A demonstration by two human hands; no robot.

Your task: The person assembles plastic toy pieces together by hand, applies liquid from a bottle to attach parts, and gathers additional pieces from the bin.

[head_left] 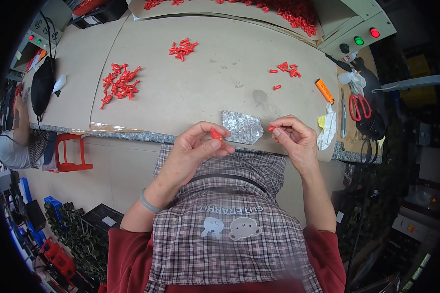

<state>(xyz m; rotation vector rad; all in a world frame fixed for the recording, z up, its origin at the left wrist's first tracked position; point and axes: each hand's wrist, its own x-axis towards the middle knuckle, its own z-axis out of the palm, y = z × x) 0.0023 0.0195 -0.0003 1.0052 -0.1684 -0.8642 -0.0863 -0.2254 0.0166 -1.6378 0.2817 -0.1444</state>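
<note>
Near the table's front edge, my left hand (193, 146) is closed around a small red plastic figure-like part (216, 136), holding it between thumb and fingers. To the right, my right hand (297, 140) pinches a tiny red plastic piece (272, 128) at its fingertips. The two hands are apart, with a speckled grey slab (237, 126) lying on the table between them. A small round clear dish (256, 131) sits at the slab's right side. Fingers partly cover both red pieces, so their exact shape is hard to make out.
Red part piles lie at the left (120, 85), at the back (183, 49) and at the right (291, 70). Beside my right hand are an orange lighter (324, 91), crumpled white paper (328, 128) and red-handled scissors (360, 108). A machine with lit buttons (359, 40) stands back right; another person (15, 146) sits far left.
</note>
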